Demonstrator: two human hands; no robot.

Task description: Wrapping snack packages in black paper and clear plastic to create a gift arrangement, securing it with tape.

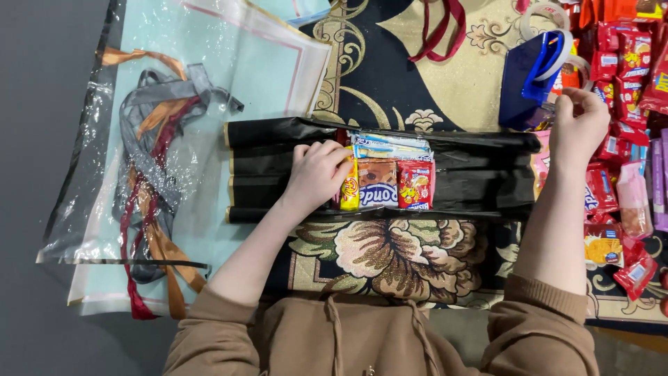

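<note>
- closest to the camera: brown hoodie sleeves, both arms stretched out over a floral carpet (pixel 390 257)
- left hand (pixel 316 174) sits on the black tray (pixel 480 174), fingers curled loosely against the yellow snack packet (pixel 349 186), touching more than gripping
- packets lie in a row just right of that hand, and the tray's long axis runs left-right
- right hand (pixel 577 129) is well off to the right, fingers pinched at the edge of the pile of red snack packets (pixel 626 76), near a blue tape dispenser (pixel 532 73); can't tell what it's got
- far left: clear plastic sheet (pixel 90 174) over ribbons (pixel 156 181)

Snack packets (pixel 626 139) crowd right; patterned cloth (pixel 390 257) lies open.
</note>
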